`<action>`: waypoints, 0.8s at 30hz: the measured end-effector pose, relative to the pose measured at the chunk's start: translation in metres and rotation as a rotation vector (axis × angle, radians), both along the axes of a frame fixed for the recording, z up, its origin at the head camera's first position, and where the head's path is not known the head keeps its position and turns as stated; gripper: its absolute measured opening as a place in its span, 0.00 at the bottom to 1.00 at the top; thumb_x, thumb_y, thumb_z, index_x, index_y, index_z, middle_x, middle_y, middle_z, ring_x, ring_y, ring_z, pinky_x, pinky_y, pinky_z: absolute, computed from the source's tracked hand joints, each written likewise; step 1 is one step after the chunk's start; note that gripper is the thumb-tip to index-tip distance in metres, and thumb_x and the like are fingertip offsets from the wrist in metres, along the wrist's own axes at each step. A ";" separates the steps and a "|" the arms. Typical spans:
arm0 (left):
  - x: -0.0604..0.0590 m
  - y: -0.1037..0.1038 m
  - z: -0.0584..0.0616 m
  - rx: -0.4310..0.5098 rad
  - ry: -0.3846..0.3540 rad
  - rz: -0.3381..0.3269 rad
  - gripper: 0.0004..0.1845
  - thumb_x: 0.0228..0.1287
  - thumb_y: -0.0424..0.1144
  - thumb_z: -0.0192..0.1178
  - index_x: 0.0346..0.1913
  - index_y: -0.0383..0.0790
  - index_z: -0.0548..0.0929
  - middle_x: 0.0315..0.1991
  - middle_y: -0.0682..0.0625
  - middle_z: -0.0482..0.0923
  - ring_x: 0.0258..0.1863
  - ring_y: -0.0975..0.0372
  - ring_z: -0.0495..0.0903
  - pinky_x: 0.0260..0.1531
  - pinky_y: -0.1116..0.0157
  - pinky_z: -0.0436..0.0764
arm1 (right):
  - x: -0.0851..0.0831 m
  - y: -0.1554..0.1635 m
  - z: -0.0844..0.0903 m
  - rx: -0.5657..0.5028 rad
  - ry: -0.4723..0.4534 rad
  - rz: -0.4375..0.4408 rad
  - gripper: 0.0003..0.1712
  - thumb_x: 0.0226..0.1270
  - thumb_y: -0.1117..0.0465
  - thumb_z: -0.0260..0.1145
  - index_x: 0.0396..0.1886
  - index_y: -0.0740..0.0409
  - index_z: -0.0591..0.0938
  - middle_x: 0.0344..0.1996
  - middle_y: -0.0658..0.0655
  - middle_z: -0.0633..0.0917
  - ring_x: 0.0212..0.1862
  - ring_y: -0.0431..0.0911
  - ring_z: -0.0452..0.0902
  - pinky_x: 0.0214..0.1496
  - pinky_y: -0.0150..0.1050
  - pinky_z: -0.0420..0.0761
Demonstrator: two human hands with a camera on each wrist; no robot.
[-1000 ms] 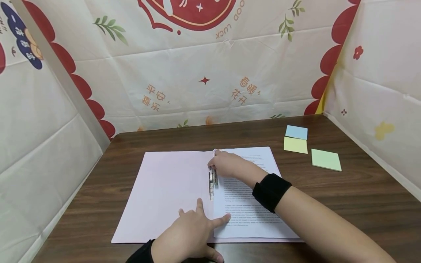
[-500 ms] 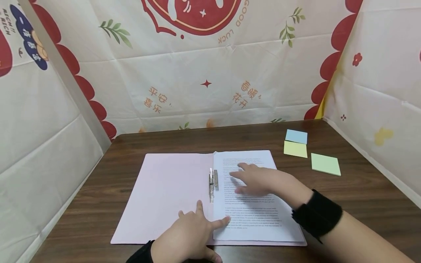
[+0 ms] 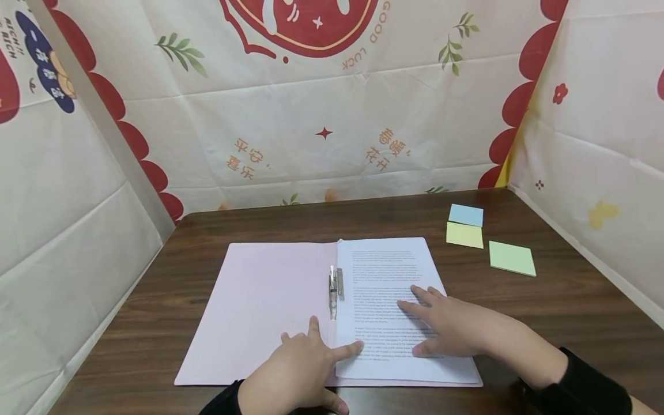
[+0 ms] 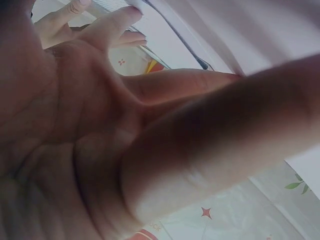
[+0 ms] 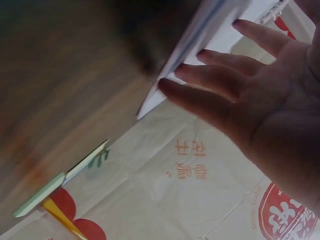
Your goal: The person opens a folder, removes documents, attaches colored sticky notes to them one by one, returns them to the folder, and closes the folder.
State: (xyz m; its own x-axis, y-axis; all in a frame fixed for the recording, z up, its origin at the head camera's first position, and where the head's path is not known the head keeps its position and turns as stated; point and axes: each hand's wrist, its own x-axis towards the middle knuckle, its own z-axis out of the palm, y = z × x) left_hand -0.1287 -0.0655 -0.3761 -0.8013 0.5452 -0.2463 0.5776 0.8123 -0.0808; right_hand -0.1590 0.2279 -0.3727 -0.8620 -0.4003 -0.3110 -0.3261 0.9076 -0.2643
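Observation:
A pale pink folder (image 3: 264, 300) lies spread flat on the wooden table, a metal clip (image 3: 335, 288) along its spine. On its right side rest printed sheets of paper (image 3: 384, 271). My left hand (image 3: 298, 366) is at the folder's near edge with fingers spread, one fingertip touching the lower left corner of the sheets. Over the lower right of the paper, my right hand (image 3: 451, 325) lies with straight, spread fingers. The right wrist view shows those fingers (image 5: 215, 80) reaching to the paper's surface. Nothing is held in either hand.
Blue sticky notes (image 3: 466, 215) and yellow ones (image 3: 464, 235) adjoin at the table's back right, with a green pad (image 3: 512, 258) just nearer. White printed cloth (image 3: 280, 115) hangs behind the table (image 3: 207, 225) and along both sides.
My right hand has left the top of the metal clip and moved right and nearer, down onto the lower right of the sheets. My left hand has stayed in place.

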 end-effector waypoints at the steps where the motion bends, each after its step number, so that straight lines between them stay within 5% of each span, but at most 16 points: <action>1: 0.000 0.000 0.000 0.000 0.002 0.000 0.53 0.39 0.78 0.76 0.75 0.86 0.68 0.68 0.24 0.76 0.59 0.34 0.85 0.51 0.34 0.86 | 0.001 0.001 -0.002 -0.010 0.006 0.000 0.51 0.62 0.35 0.77 0.80 0.50 0.72 0.83 0.71 0.61 0.81 0.77 0.56 0.70 0.77 0.69; 5: -0.001 0.000 0.000 -0.003 0.005 0.008 0.55 0.37 0.78 0.75 0.76 0.85 0.66 0.69 0.25 0.76 0.55 0.35 0.88 0.51 0.36 0.86 | 0.001 0.005 -0.005 -0.039 0.013 -0.007 0.51 0.61 0.36 0.77 0.80 0.50 0.72 0.83 0.72 0.61 0.81 0.77 0.55 0.70 0.77 0.70; 12: -0.005 -0.009 0.004 -0.001 0.043 0.032 0.59 0.36 0.83 0.72 0.78 0.73 0.70 0.71 0.35 0.79 0.45 0.44 0.90 0.39 0.53 0.87 | 0.001 0.005 -0.006 -0.045 0.010 -0.010 0.52 0.60 0.36 0.78 0.80 0.51 0.72 0.82 0.72 0.61 0.80 0.79 0.55 0.70 0.77 0.69; 16: -0.010 -0.030 0.007 0.088 0.061 0.071 0.54 0.43 0.79 0.73 0.75 0.62 0.76 0.65 0.43 0.83 0.46 0.46 0.90 0.40 0.49 0.86 | 0.001 0.004 -0.005 -0.039 0.000 -0.015 0.52 0.60 0.36 0.78 0.80 0.51 0.72 0.83 0.72 0.61 0.81 0.78 0.54 0.71 0.77 0.69; 19: -0.018 -0.058 0.011 0.179 0.050 0.187 0.50 0.48 0.72 0.76 0.74 0.54 0.78 0.63 0.42 0.82 0.54 0.44 0.86 0.44 0.42 0.86 | 0.001 0.003 -0.005 -0.037 0.002 -0.017 0.52 0.60 0.36 0.78 0.80 0.51 0.72 0.83 0.72 0.61 0.81 0.78 0.54 0.71 0.76 0.69; 24: -0.029 -0.123 0.013 0.224 0.047 0.554 0.55 0.53 0.71 0.74 0.73 0.34 0.72 0.63 0.21 0.70 0.61 0.25 0.71 0.45 0.26 0.80 | 0.002 0.003 -0.004 -0.035 0.003 -0.019 0.52 0.59 0.36 0.78 0.80 0.51 0.73 0.82 0.72 0.61 0.81 0.79 0.54 0.70 0.76 0.70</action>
State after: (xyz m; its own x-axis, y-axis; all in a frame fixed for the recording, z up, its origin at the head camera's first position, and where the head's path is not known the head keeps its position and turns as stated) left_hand -0.1576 -0.1884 -0.3630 -0.9883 0.0777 -0.1314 0.0631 0.9917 0.1122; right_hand -0.1572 0.2314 -0.3764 -0.8705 -0.3944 -0.2944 -0.3095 0.9038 -0.2954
